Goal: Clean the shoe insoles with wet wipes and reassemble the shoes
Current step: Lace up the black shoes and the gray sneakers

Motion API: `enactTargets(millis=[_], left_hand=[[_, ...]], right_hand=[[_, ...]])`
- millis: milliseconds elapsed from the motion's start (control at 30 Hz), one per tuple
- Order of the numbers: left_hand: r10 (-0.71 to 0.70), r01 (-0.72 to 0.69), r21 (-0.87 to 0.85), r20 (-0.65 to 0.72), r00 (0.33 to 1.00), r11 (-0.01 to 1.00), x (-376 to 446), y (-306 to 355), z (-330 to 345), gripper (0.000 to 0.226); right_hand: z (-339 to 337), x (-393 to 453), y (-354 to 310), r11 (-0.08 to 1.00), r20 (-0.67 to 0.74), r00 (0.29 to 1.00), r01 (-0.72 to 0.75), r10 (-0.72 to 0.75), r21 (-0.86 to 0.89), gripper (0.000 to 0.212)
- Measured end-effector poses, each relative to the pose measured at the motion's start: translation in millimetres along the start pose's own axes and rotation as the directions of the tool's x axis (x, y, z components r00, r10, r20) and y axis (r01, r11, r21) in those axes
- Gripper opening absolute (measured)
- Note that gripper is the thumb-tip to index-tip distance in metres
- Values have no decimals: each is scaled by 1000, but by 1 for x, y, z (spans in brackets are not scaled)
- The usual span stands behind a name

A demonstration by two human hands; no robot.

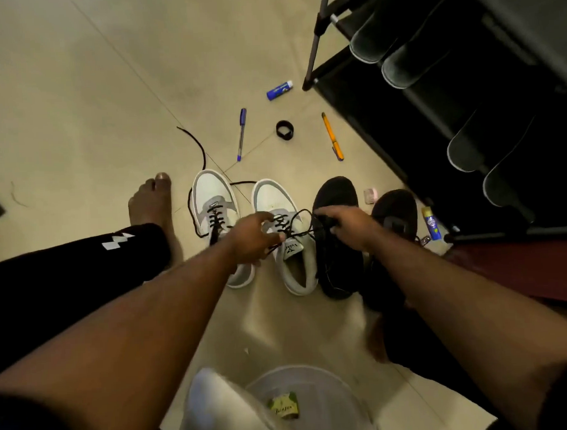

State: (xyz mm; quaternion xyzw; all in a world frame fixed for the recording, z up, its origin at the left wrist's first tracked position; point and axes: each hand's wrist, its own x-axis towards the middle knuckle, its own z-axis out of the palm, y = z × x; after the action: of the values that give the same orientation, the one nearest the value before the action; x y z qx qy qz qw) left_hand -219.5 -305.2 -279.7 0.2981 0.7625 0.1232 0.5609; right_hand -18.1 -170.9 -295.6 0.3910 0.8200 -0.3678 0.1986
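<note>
So both hands are on the same black lace (300,228) right now. The left hand (251,238) sits over the throat of the right-hand white sneaker (284,237), fingers curled, pinching the lace where it crosses the eyelets just above the tongue label. The right hand (345,227) is a bit further right in the frame, hovering over the nearer black shoe (336,238), fingers closed tight around the free end of that lace. Neither hand is spread open at all; both are in narrow pinch grips.

The key relation: the lace runs nearly sideways across the middle of the frame, from the left hand's pinch out to the right hand, while the sneaker's long axis points up the frame, toe away from the person, heel toward the bottom. So the lace is being drawn crosswise to the shoe. My guess is the lacing is about to be tightened or threaded through the next eyelet, and the left hand is the closer one for that since it's right on the eyelets.

Further out, the other white sneaker (216,217) stands just left of it, its own lace trailing loose up toward the upper left. Four dark insoles (399,62) are leaning on the black shoe rack (433,119) at upper right. A clear plastic tub (317,403) sits at the bottom centre.
</note>
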Motion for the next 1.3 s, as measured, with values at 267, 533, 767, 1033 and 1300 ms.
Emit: enactTargets(millis=[267, 533, 767, 1033, 1300], left_hand=[[-196, 193, -45, -89, 976, 980, 21, -46, 44, 84], [-112, 233, 351, -334, 936, 907, 95, -134, -54, 48], [-25, 99, 284, -253, 967, 954, -3, 2, -65, 29], [-57, 50, 348, 10, 998, 936, 8, -25, 30, 19], [-20, 36, 484, -39, 999, 874, 19, -11, 2, 15]], right_hand=[[43, 30, -6, 959, 50, 991, -136, 127, 249, 77], [-16, 12, 31, 870, -184, 954, -294, 239, -396, 24], [13, 18, -24, 966, 127, 989, 104, -76, -235, 52], [34, 19, -14, 978, 65, 998, -33, 20, 206, 13], [16, 18, -5, 984, -22, 997, -71, 76, 164, 12]])
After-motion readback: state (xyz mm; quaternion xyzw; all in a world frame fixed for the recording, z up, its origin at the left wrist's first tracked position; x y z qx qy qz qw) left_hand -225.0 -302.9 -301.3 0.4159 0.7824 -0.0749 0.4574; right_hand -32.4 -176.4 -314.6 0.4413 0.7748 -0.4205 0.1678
